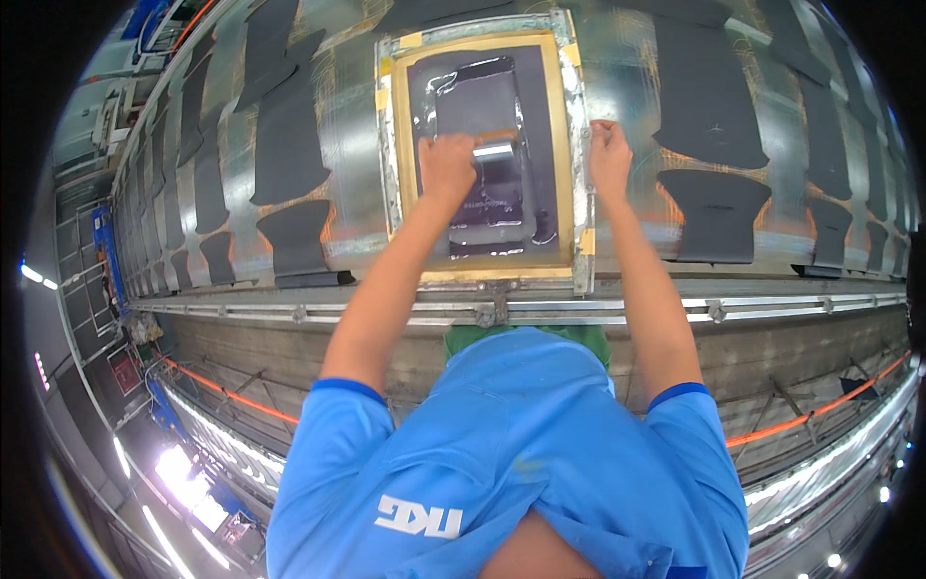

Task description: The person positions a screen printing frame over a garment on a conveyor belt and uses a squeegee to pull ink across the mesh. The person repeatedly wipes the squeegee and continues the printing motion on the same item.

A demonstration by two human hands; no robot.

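A screen-printing frame [577, 96] with a metal rim and yellow tape lies before me over the long table. On its dark mesh, glossy wet ink [546, 228] lies in streaks and small pools around a rectangular printed area. My left hand [447, 170] is closed around the left end of a squeegee [495, 151], which sits crosswise on the mesh. Just by the frame's right rail is my right hand [611, 159], fingers curled together. What those fingers hold, if anything, is hidden.
Dark cut fabric pieces [716, 217] lie in rows on the shiny table [632, 77], to both sides of the frame. A metal rail [579, 311] runs along the table's near edge, between it and my body. Orange piping [791, 425] shows lower right.
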